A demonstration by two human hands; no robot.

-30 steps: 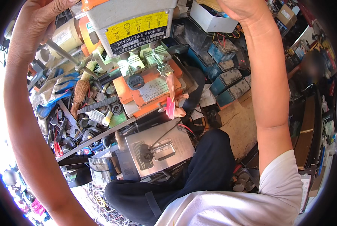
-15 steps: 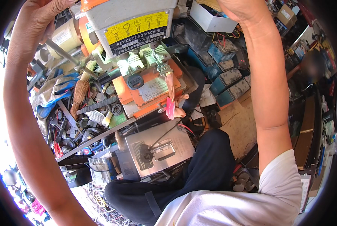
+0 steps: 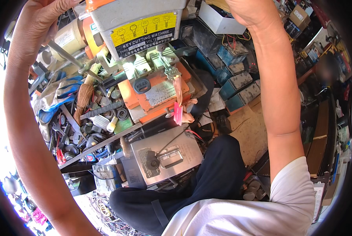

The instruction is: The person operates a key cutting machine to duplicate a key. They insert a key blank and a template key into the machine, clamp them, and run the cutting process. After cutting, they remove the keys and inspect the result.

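In front of me stands a grey and orange key cutting machine [image 3: 138, 11] with a yellow label. A black-headed key [image 3: 141, 85] sits at its left clamp, and a metal key [image 3: 170, 72] with a tan strip and pink tag at its right clamp. My left hand [image 3: 46, 17] is at the machine's upper left, by a metal rod [image 3: 63, 54]. One digit stretches toward the housing; the others are partly hidden, so its grip is unclear. At the top edge, right of the housing, is my right hand [image 3: 251, 11], its fingers cut off by the frame.
Loose keys, a brush [image 3: 84, 96] and a blue-grey glove [image 3: 60, 92] crowd the bench at left. A metal plate [image 3: 166, 155] lies below the machine, near my bent knees. Dark bins [image 3: 237, 84] and a white box [image 3: 219, 19] stand at right.
My right wrist and forearm have shifted very slightly to the left. My left hand and both keys look the same as before.
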